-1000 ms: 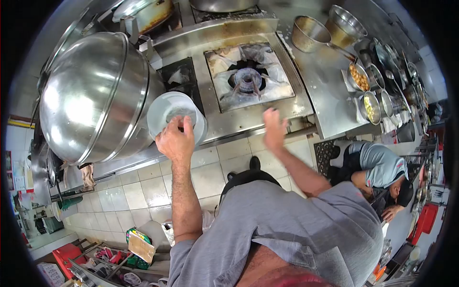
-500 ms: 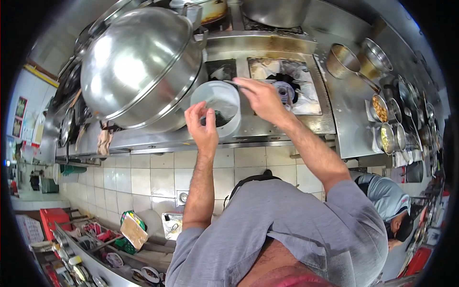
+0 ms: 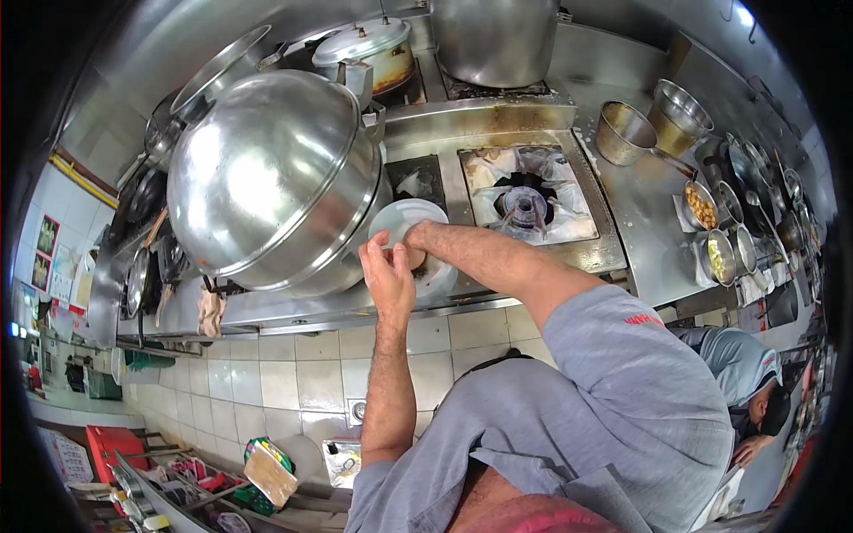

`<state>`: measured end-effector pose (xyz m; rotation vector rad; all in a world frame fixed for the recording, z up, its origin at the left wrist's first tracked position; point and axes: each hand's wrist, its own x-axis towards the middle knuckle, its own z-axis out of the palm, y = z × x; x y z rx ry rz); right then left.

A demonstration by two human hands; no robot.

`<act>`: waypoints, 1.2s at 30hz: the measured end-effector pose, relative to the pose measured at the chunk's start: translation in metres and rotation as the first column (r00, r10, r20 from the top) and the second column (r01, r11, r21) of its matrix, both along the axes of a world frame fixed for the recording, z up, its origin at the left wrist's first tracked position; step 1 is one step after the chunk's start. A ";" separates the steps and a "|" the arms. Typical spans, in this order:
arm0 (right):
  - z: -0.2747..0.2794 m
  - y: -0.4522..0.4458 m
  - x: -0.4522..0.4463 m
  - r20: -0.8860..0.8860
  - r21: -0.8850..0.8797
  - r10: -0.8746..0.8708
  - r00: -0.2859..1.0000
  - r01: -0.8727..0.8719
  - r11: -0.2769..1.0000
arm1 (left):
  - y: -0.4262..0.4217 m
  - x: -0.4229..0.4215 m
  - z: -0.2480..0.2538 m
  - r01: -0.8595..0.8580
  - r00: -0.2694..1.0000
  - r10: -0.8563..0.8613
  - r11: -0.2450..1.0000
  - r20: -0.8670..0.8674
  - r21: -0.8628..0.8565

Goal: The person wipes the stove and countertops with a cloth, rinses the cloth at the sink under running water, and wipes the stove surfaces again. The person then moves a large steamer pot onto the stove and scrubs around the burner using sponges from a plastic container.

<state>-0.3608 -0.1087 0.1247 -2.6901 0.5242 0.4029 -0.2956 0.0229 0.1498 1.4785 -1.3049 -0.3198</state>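
Observation:
A whitish translucent tub (image 3: 437, 277) stands on the stove's front edge, beside a large domed steel pot (image 3: 267, 178). My left hand (image 3: 387, 274) is at the tub's near left side, fingers raised and curled; whether it grips anything is unclear. Reaching into the tub is my right hand (image 3: 415, 251), its fingers mostly hidden behind my left hand and the rim. To the right of the tub lies an unlit burner (image 3: 524, 209) with light, stained lining around it.
A tall stockpot (image 3: 494, 40) and a lidded pot (image 3: 364, 44) stand behind. On the right counter are a saucepan (image 3: 622, 135) and small bowls of food (image 3: 701, 206). Another person (image 3: 733, 364) bends down at the right. Shelves stand lower left.
My right hand came from the right to the tub's rim, then moved down inside it. My left hand stays beside the tub. The camera view has shifted.

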 end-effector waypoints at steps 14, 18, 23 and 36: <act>0.067 -0.080 -0.109 0.570 0.447 -0.460 0.681 0.213 0.869 | -0.020 -0.020 0.016 -0.056 0.986 0.035 0.991 0.161 0.125; 0.044 -0.168 -0.152 0.610 0.383 -0.647 0.457 0.544 0.746 | -0.024 -0.030 0.018 -0.161 0.954 0.098 0.964 0.283 0.210; -0.009 -0.273 -0.152 0.783 -0.065 -0.416 0.462 0.726 0.685 | -0.031 -0.036 0.019 -0.265 0.932 0.151 0.903 0.329 0.338; -0.047 -0.313 -0.292 0.585 -0.518 -0.670 0.456 0.846 0.124 | -0.034 -0.041 0.018 -0.285 0.934 0.201 0.919 0.297 0.274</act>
